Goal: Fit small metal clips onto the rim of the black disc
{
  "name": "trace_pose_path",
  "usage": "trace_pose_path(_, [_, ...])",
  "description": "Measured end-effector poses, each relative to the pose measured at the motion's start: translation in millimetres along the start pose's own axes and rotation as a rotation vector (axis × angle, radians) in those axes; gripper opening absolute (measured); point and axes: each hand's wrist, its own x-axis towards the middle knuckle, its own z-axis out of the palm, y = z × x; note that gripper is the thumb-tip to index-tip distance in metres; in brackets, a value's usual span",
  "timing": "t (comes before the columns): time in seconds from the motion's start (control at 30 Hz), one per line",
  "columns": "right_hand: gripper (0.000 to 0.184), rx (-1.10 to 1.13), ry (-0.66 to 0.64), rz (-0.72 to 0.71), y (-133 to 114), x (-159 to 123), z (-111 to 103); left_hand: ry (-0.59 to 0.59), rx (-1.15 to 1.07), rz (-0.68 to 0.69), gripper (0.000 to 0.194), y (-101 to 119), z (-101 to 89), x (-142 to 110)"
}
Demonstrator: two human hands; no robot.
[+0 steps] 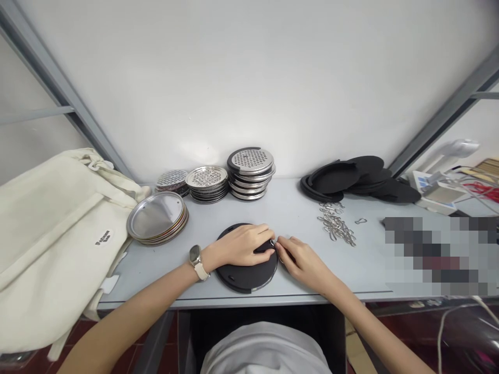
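A round black disc (249, 274), which looks like a lid or cover with small slots, lies flat near the table's front edge. My left hand (242, 244), wearing a watch on the wrist, rests across it and grips it by the right side with thumb and fingers. At that right edge sits a small metal snap clip (272, 242), partly hidden by fingers. My right hand (304, 261) is closed in a pinch on the clip beside the disc's rim. Farther right lies a pile of similar metal clips (336, 226), with a single clip (360, 221) apart from it.
Stacks of perforated metal discs (251, 161) stand at the back. Plain metal plates (156, 215) are stacked left, beside a cream bag (50, 244). Black covers (335, 176) are heaped back right, near a white device (432, 192). A blurred patch hides the table's right end.
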Motion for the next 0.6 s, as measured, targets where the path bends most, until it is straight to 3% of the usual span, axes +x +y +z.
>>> trace_pose_path(0.6, [0.031, 0.031, -0.002, 0.003, -1.5, -0.3, -1.4, -0.009, -0.053, -0.015, 0.019, 0.0, -1.8, 0.1])
